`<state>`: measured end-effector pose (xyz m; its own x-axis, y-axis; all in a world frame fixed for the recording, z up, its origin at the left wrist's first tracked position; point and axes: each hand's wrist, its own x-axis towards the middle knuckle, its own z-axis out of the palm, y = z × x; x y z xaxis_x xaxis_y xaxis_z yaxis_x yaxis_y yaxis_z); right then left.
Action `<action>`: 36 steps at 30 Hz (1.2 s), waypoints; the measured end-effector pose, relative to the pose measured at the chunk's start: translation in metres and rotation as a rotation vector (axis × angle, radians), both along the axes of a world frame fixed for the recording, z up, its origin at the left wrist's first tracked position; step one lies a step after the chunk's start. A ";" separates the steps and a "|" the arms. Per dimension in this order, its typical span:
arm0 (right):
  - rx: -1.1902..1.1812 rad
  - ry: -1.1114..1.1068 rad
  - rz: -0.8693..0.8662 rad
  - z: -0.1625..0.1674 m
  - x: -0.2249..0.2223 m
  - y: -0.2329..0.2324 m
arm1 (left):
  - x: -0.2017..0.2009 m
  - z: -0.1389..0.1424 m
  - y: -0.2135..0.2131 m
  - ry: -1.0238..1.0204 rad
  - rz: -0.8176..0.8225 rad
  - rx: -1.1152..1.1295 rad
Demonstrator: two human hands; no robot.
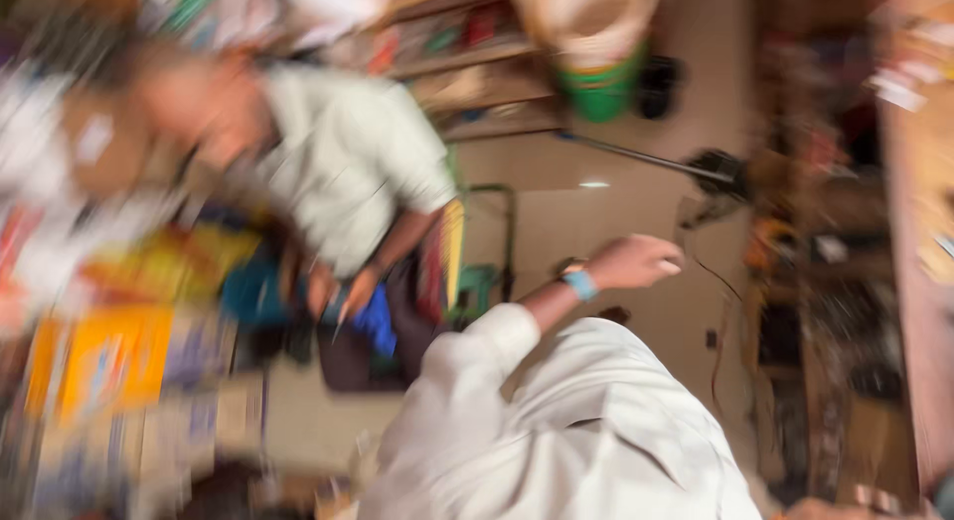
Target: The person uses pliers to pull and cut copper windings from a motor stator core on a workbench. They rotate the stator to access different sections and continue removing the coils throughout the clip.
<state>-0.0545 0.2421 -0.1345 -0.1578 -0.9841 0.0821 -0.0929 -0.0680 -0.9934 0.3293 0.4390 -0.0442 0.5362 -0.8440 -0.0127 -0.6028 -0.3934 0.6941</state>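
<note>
A hand (636,262) with a blue wristband (580,284) is raised at mid-frame on an arm in a white sleeve (477,346). Its fingers are curled loosely together, with something small and pale at the tips that the blur makes unreadable. The arm belongs to a person in a white shirt (596,441) seen from above. Whether this is the wearer's own hand cannot be told, nor which hand it is, and no other hand of the wearer can be made out. A thin dark cord (717,351) hangs just beside the hand. Past it, a green bucket (601,91) stands on the floor with a pale sack (594,23) filling its mouth. On the left lie open boxes (99,366) with yellow packs, their contents smeared. A second person in a pale green shirt (348,162) bends over there with both hands down at a blue thing (380,323), next to a green cart frame (489,244). A long rod (641,159) with a dark head lies across the beige tile floor (596,222). Crowded shelves (467,68) line the back and a wooden counter (924,242) runs down the right. The whole view is streaked by motion.
</note>
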 end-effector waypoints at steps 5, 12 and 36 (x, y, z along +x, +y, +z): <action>0.041 -0.271 -0.185 0.015 0.038 0.019 | 0.064 0.011 0.002 0.091 0.015 0.018; -0.006 -0.179 -0.216 0.059 0.073 0.060 | 0.102 -0.021 -0.003 0.204 -0.081 0.082; 0.404 0.297 -0.007 0.103 0.044 0.113 | 0.039 -0.090 -0.073 0.363 -0.466 0.045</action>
